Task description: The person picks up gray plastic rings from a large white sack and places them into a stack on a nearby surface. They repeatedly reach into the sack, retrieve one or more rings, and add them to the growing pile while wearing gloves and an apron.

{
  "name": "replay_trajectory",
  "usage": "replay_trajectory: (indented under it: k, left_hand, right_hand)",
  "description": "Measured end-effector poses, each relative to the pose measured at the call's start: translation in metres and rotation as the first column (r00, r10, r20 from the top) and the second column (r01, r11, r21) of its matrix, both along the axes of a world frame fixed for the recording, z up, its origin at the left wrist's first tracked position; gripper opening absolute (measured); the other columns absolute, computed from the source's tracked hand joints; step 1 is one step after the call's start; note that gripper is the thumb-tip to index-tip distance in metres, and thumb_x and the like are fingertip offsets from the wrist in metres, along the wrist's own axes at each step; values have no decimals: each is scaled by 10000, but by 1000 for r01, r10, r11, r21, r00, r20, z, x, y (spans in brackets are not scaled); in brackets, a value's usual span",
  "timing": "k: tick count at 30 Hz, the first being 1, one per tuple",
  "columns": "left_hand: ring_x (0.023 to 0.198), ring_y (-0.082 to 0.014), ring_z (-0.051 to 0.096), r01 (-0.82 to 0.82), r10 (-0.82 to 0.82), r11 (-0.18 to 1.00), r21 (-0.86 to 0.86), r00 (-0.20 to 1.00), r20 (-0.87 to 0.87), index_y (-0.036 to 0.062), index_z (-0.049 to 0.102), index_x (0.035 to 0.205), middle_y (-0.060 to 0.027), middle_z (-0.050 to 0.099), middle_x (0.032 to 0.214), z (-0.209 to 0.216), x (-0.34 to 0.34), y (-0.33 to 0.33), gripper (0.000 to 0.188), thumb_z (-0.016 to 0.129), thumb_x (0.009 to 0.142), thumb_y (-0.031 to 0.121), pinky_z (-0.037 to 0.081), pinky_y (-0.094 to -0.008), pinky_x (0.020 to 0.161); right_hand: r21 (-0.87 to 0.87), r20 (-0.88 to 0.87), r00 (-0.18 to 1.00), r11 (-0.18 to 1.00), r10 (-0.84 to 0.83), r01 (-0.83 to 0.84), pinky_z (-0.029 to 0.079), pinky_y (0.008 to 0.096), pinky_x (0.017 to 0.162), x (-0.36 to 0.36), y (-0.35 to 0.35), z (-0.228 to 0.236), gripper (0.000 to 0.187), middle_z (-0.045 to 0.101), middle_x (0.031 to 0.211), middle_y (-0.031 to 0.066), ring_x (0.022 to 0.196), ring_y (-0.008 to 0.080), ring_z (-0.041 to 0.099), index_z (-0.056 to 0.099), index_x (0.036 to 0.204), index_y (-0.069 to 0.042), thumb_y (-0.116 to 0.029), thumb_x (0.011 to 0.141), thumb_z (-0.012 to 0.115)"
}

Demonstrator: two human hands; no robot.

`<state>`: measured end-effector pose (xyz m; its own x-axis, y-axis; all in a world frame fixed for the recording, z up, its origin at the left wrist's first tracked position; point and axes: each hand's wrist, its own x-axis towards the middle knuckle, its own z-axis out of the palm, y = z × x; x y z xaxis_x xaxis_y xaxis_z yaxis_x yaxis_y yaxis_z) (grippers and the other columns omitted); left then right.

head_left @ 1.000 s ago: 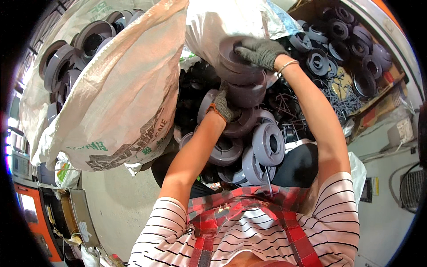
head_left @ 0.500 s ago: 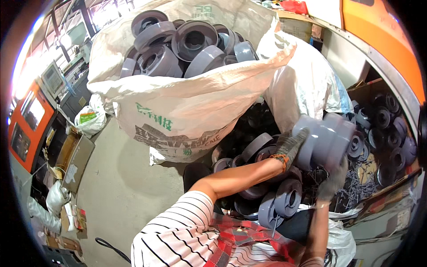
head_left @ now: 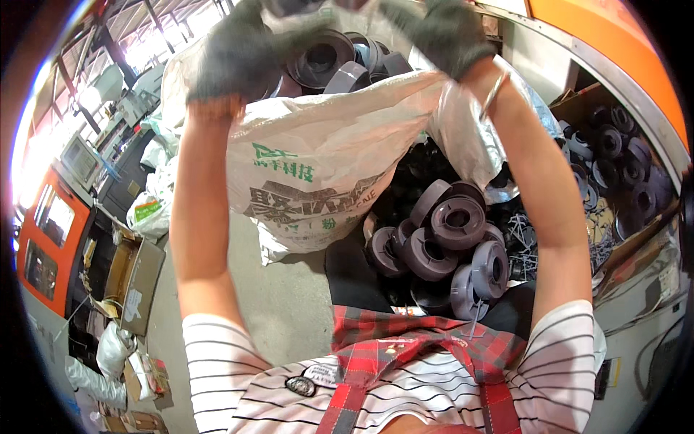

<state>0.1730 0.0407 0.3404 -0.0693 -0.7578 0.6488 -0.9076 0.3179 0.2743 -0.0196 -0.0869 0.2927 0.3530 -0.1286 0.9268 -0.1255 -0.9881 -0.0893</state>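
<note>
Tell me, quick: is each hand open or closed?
Left hand: gloved, blurred at the picture's top edge; grip can't be told.
Right hand: also gloved and blurred; can't tell.

the raised rings (head_left: 293,7) are grey, blurred and cut by the view's top edge, so their number and tilt cannot be told. they show over the mouth of the sack (head_left: 325,141), white, printed and open, its near rim slanting up to the right. inside it, heaped rings (head_left: 320,61) lie at mixed angles, round with dark hollow centres. below right, a loose pile (head_left: 458,223) of purplish-grey rings leans together, most with their holes showing.
</note>
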Motion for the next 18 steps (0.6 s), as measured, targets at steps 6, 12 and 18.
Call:
replay_trajectory:
  k: [6,12,18]
  left_hand:
    - [933,-347,567,-187,178,981,-53,753,633,59,558,1152,-184,601,992,-69,25,27,474,685,716,194,457,-390,812]
    - [897,-344,589,-48,88,995,-88,834,544,15,585,1091,-196,611,985,-64,16,39,371,657,755,156,466,-381,790]
    - [1017,-247,581,273,-283,959,72,932,226,31,596,1110,-122,628,1068,-137,-37,50,415,713,713,56,433,-344,893]
  right_hand:
    - [-358,85,996,933,-19,48,436,409,871,21,30,-80,267,614,952,140,955,323,570,611,940,-23,-188,736,665]
    - [-520,4,960,819,-281,242,479,413,825,-47,32,-111,139,630,954,117,908,290,605,661,880,-53,-125,768,620]
    - [613,-200,876,642,-440,462,463,370,725,-121,-63,-226,461,622,837,180,792,315,601,641,902,-24,-465,819,533]
